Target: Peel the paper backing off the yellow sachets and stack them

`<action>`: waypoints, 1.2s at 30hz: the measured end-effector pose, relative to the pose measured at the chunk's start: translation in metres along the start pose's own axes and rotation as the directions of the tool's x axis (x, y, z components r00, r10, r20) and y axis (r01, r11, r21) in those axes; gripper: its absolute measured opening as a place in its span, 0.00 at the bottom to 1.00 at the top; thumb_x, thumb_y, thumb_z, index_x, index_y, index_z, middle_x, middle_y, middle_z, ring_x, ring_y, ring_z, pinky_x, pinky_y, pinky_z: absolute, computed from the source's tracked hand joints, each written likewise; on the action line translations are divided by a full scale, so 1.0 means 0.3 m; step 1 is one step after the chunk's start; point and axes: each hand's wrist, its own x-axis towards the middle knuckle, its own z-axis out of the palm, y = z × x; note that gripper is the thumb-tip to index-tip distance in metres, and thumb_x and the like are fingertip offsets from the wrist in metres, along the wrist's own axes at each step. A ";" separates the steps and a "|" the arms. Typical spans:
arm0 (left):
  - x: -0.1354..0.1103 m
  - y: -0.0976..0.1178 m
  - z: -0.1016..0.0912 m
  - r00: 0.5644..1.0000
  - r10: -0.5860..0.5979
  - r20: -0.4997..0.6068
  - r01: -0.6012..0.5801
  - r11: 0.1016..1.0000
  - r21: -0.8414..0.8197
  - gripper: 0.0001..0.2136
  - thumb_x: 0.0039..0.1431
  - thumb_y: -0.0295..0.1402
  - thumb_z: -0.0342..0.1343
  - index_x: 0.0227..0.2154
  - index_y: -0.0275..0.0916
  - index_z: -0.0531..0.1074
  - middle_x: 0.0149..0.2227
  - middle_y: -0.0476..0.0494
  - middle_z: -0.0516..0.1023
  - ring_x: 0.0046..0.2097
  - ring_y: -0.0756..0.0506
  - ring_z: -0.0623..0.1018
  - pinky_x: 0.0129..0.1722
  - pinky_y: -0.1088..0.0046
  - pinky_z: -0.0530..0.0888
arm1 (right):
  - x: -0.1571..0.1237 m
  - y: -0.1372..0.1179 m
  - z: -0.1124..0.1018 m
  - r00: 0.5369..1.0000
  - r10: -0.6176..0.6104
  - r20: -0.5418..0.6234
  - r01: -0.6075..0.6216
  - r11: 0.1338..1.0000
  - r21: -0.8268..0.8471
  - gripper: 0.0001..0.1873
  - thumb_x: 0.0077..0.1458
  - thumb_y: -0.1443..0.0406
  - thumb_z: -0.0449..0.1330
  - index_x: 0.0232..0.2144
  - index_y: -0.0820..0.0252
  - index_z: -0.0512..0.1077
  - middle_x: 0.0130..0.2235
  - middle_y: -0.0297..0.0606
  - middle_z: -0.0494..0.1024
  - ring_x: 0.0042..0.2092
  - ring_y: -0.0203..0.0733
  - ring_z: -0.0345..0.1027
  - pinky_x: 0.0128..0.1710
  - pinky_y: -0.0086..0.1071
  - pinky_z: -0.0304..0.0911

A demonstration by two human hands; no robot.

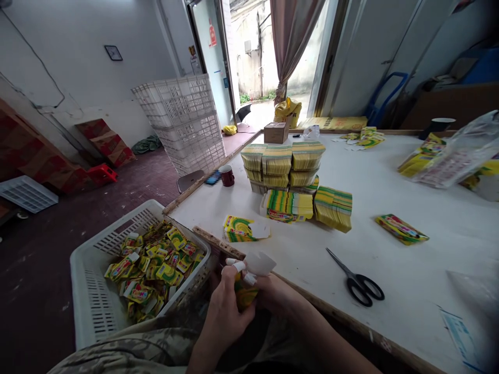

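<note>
Fingers of the left hand (227, 306) and right hand (271, 291) grip a small yellow carton (245, 295) at the bench's (300, 254) near edge, right of the basket (83, 296). Folding seems underway; next likely calls for tucking the raised white flap (260, 263).

We hold a yellow-green carton (246, 295) in our hands (226, 306), white flap (261, 263) sticking out on top, just beside the tabletop (296, 259).

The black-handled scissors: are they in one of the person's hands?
No, the scissors lie on the white table, while the left hand and right hand hold a yellow carton.
</note>
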 end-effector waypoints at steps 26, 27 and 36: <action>0.044 -0.020 -0.099 0.971 -0.216 0.104 0.222 0.974 -0.043 0.27 0.42 0.34 0.65 0.48 0.41 0.66 0.46 0.41 0.76 0.47 0.39 0.76 0.48 0.61 0.72 | -0.048 -0.147 -0.077 0.967 -0.155 0.203 0.243 0.313 -0.918 0.13 0.52 0.69 0.62 0.41 0.53 0.76 0.45 0.38 0.74 0.45 0.43 0.71 0.47 0.35 0.66; 0.044 -0.019 -0.097 0.972 -0.216 0.092 0.220 0.975 -0.027 0.27 0.42 0.34 0.64 0.48 0.41 0.66 0.46 0.41 0.76 0.47 0.39 0.76 0.49 0.61 0.72 | -0.046 -0.149 -0.076 0.969 -0.162 0.187 0.230 0.311 -0.922 0.13 0.51 0.68 0.63 0.41 0.54 0.77 0.45 0.38 0.74 0.45 0.44 0.71 0.47 0.35 0.66; 0.034 -0.034 -0.102 0.959 -0.254 0.122 0.265 0.961 -0.080 0.28 0.41 0.33 0.65 0.48 0.41 0.65 0.42 0.44 0.77 0.42 0.42 0.77 0.43 0.66 0.74 | -0.018 -0.118 -0.097 0.963 -0.142 0.230 0.268 0.374 -0.888 0.13 0.51 0.67 0.64 0.41 0.57 0.77 0.49 0.43 0.73 0.49 0.46 0.70 0.50 0.36 0.64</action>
